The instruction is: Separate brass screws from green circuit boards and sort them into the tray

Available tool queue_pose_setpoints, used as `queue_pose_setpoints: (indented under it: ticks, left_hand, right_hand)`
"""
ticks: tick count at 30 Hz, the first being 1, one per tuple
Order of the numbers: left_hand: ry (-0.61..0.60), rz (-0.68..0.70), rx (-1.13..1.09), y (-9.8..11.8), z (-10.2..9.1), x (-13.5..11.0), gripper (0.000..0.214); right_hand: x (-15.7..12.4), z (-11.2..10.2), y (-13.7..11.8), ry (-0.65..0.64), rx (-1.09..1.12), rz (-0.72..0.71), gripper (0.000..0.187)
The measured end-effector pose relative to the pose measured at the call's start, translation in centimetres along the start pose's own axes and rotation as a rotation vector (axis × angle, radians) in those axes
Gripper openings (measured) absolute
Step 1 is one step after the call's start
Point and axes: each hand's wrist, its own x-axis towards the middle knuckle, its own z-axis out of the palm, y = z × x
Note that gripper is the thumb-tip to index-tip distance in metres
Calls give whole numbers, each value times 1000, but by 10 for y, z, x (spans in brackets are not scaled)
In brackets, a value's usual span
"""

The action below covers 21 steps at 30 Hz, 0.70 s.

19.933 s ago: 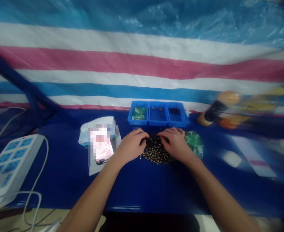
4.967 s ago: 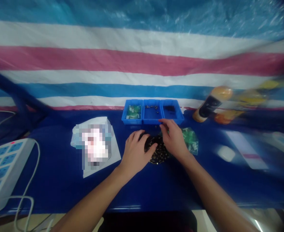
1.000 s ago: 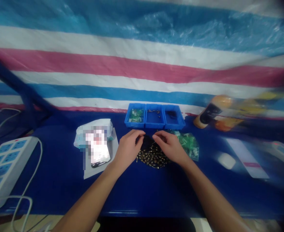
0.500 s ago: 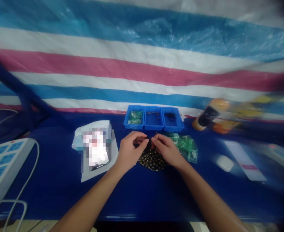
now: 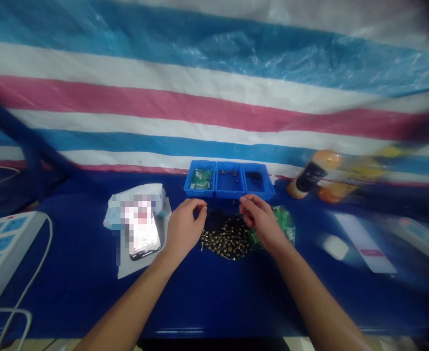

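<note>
A heap of small brass-and-black parts lies on the blue table, with a small dark pile just behind it. My left hand hovers at the heap's left edge, fingers curled, thumb and forefinger pinched. My right hand is at the heap's right, fingers curled in a pinch. What either pinch holds is too small to see. Green parts in a clear bag lie under and beside my right hand. Three joined blue bins stand behind the heap.
A phone lies on white paper left of my left hand. A white power strip with a cable sits far left. An orange bottle lies at the back right, with a white mouse and a card nearer. A striped tarp hangs behind.
My hands have drawn apart from the middle of the heap, the left going left and the right going up and right. More of the heap shows now.
</note>
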Motion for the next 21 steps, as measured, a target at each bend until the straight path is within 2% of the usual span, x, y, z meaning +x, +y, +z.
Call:
queue_pose_setpoints:
  ticks: [4, 8, 15, 21]
  left_hand:
    - [-43, 60, 144, -9, 3, 1, 21]
    - [-103, 107, 252, -11, 8, 0, 28]
    - [-191, 95, 335, -10, 13, -2, 28]
    - [-166, 137, 317, -4, 15, -1, 35]
  right_hand:
    - [-4, 5, -1, -66, -70, -14, 31]
    - [-3, 5, -1, -60, -120, -16, 30]
    - [-1, 3, 3, -46, -168, -27, 32]
    - [-1, 3, 5, -49, -191, -41, 30]
